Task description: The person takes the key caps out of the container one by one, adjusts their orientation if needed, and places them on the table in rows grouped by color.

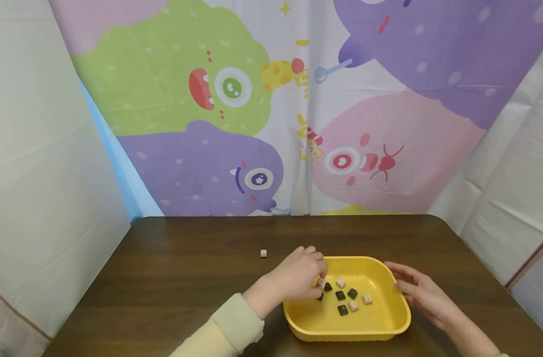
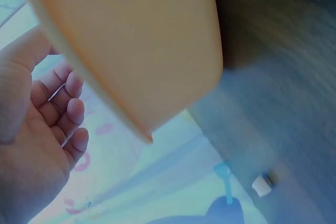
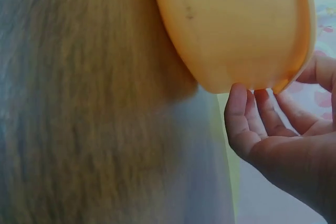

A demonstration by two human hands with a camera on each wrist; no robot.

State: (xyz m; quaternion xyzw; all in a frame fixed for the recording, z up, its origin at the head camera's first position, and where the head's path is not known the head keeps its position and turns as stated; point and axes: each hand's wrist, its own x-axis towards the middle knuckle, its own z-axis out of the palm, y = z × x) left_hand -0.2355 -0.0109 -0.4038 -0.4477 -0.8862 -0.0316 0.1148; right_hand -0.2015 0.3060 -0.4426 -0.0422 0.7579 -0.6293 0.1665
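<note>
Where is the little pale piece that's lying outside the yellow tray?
In the head view, the pale piece lies on the brown table, left of the yellow tray and nearest the left hand.

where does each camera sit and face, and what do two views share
Head: worn on the head, facing forward and down at table, yellow tub and patterned backdrop; left grip, right grip and both forearms show.
Left wrist: worn there, facing the yellow tub's outer wall, table and patterned backdrop; left grip shows at left.
Right wrist: worn there, facing the yellow tub's outer wall and table; right grip shows at right.
Head and left wrist share the lone light keycap on the table.
</note>
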